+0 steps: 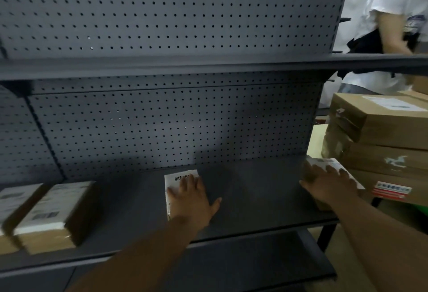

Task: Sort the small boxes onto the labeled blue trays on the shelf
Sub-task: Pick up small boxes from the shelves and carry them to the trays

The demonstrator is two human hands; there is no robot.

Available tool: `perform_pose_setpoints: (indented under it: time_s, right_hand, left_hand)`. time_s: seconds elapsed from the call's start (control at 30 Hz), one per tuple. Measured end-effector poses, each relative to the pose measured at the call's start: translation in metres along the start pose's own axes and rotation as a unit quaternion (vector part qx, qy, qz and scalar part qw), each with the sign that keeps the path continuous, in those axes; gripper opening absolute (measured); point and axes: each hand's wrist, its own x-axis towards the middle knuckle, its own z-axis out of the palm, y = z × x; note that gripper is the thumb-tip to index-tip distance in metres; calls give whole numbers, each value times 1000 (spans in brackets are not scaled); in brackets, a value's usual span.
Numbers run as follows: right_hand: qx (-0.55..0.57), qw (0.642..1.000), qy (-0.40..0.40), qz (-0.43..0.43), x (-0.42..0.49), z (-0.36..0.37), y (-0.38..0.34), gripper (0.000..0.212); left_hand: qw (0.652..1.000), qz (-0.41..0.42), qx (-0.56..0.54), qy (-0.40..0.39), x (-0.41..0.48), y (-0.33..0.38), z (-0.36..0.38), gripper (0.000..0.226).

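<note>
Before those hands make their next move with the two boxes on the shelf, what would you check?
1. Left hand flat on middle box: ok.
2. Right hand on end box, firm hold: cannot tell.
3. Blue trays in view: not ok, none shows.
4. Box labels readable: not ok, blurred.
5. Bare shelf between the two boxes: ok.
6. Left boxes out of the way: ok.

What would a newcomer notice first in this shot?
Two hands on the dark shelf: the left hand lies flat on a white-labelled box at its middle, the right hand on another box at its right end. Brown cartons are stacked just right of the shelf, and two more boxes sit at its left end.
</note>
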Motion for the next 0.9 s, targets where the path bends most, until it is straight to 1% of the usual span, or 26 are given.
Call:
perform_pose_setpoints:
  time_s: [0.1,0.17,0.3,0.4,0.53,0.57,0.7,0.77,0.83,0.9]
  right_hand:
    - [19,999,-26,14,26,22,11,84]
    - [13,998,-59,21,23,24,4,83]
    - [-7,997,-82,-9,12,15,-19,76]
    - [-31,996,-81,-34,4,13,-39,77]
    - [-58,993,-33,-100,-5,15,-67,73]
    - [-57,993,-31,-103,-5,15,-71,71]
    - [-17,995,-68,-66,5,10,-67,66]
    - [-11,995,-84,-59,10,6,-62,69]
    - [-4,995,-85,-48,13,5,-60,73]
    - [-17,996,-78,-34,12,4,-57,74]
  left_hand:
    - [1000,2,-4,-2,7,-2,2,86]
    - [1000,6,-8,-2,11,-1,2,86]
    - [1000,11,-17,-7,16,1,0,84]
    - [1000,17,-26,-6,20,4,-1,83]
    - [999,24,-34,-12,23,6,-3,79]
    - [999,22,-35,-16,24,5,-3,78]
    - [998,7,-49,-46,23,2,-6,75]
    - [997,7,-54,-58,23,1,-8,75]
    - [997,9,-52,-61,25,1,-9,75]
    - [997,15,-50,-59,26,1,-9,76]
